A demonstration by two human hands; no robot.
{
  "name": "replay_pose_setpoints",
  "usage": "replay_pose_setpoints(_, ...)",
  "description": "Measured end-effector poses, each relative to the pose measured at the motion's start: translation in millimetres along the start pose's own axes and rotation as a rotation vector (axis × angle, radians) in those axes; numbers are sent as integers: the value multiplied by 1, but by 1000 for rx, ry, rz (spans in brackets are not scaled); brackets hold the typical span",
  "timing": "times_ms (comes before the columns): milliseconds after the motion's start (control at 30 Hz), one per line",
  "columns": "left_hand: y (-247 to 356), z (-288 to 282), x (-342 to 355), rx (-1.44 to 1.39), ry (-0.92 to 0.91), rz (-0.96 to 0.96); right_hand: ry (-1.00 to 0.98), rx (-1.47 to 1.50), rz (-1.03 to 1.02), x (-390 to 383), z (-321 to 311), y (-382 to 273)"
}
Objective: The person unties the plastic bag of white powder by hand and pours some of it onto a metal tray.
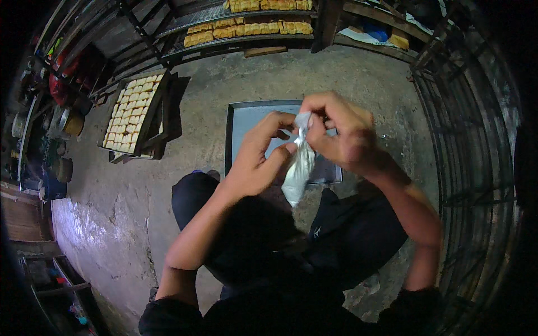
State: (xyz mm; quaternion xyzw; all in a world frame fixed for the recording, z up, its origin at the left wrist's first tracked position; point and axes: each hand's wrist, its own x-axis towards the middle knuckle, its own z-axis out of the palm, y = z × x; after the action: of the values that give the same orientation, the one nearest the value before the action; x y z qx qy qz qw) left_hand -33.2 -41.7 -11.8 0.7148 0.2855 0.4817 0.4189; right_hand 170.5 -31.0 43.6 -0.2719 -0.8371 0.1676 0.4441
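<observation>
Between my hands hangs a piping bag (298, 173), a clear plastic cone with a pale filling, its pointed end down. My left hand (259, 150) pinches the bag at its narrowed neck. Higher up, my right hand (339, 130) grips the gathered, twisted top of the plastic. Both hands are closed on it, close together. Below them a shallow metal tray (238, 126) lies on the floor, partly hidden by my hands and knees.
To the left, a tray of pale bread pieces (130, 115) rests on a low support. Loaves (246, 28) line the rack shelves at the back. A dark slatted rack (465, 134) stands along the right side. Pots (73, 122) and other containers crowd the far left.
</observation>
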Motion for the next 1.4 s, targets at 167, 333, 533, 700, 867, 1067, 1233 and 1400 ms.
replay_pose_setpoints(167,5,4,2,67,-121,-87,13,439,258,3,-3,2)
replay_pose_setpoints(333,4,14,1,-95,-83,-256,-14,794,471,3,10,21)
replay_pose_setpoints(533,-8,18,11,-145,15,-405,83,792,581,-4,27,49)
replay_pose_setpoints(700,-11,20,29,49,116,-370,52,534,504,-9,33,60)
replay_pose_setpoints(867,-27,23,40,224,149,-204,117,630,569,0,35,62)
replay_pose_setpoints(1067,-48,41,36,282,213,-274,151,771,746,-2,28,72)
replay_pose_setpoints(1233,-83,45,28,62,130,-335,195,925,749,-5,35,80)
replay_pose_setpoints(1400,-69,41,33,-147,9,-415,142,929,701,-7,28,92)
